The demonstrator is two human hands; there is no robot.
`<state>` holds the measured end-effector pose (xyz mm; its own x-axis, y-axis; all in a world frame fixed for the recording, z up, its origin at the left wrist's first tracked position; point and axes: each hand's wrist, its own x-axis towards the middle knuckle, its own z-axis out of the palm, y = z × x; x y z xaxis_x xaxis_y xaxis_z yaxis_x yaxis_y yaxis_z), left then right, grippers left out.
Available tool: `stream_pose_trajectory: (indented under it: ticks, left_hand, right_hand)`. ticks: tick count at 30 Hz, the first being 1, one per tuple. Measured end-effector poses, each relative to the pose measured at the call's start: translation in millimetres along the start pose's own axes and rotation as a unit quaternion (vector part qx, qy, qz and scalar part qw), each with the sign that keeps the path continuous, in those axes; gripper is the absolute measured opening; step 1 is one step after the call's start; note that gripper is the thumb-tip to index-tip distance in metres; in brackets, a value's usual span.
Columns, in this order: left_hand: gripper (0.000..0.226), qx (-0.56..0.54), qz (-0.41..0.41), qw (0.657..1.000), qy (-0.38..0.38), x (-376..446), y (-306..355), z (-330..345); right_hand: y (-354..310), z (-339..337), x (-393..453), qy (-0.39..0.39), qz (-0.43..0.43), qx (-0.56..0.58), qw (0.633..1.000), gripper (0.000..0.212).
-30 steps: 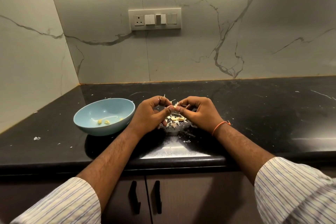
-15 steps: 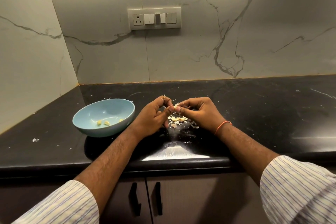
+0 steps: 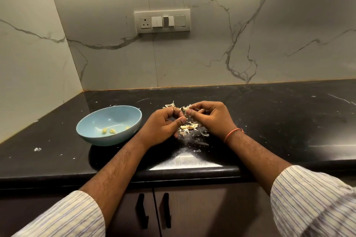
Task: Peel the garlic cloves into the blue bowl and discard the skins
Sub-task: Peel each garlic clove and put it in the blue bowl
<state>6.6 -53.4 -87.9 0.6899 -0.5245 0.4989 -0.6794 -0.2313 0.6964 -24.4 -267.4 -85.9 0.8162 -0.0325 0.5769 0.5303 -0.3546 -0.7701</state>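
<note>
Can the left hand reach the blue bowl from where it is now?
Probably yes. The bowl stands just left of the left hand, with nothing between them; its fingers look occupied with garlic skin.

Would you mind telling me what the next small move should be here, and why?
Probably pull the skin off the clove pinched between the left hand and right hand, then drop it in the bowl, which holds only a few cloves.

Left hand (image 3: 163, 127) and right hand (image 3: 209, 119) curled (fingertips nearly meeting).

Marble wall (image 3: 212, 54), black countertop (image 3: 279, 113)
</note>
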Motion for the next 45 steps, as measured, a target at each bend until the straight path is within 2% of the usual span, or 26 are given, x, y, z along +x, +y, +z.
stream_pose_trajectory:
  ticks: [6,12,26,38,45]
  left_hand:
    - [0.018,-0.015,-0.016,0.998,0.067,-2.7,2.7,-2.6]
    - [0.031,-0.012,-0.010,0.996,0.092,-4.1,2.7,-4.1]
    - [0.018,0.040,0.000,0.993,0.115,-4.1,2.6,-2.3]
    - [0.007,0.057,-0.031,0.993,0.098,-5.2,3.6,-3.6]
    - [0.003,0.089,-0.031,0.991,0.091,-4.2,0.9,-3.7]
  right_hand:
    - [0.9,-2.0,0.5,-0.002,0.002,-0.015,1.000,0.012]
    - [-1.8,-2.1,-1.2,-0.024,-0.016,-0.049,0.998,0.015]
    - [1.9,0.7,1.1,-0.036,-0.034,-0.051,0.997,0.021]
    - [4.5,2.0,0.6,-0.061,-0.130,-0.133,0.981,0.018]
    - [4.1,3.5,0.2,-0.081,-0.158,-0.163,0.971,0.019]
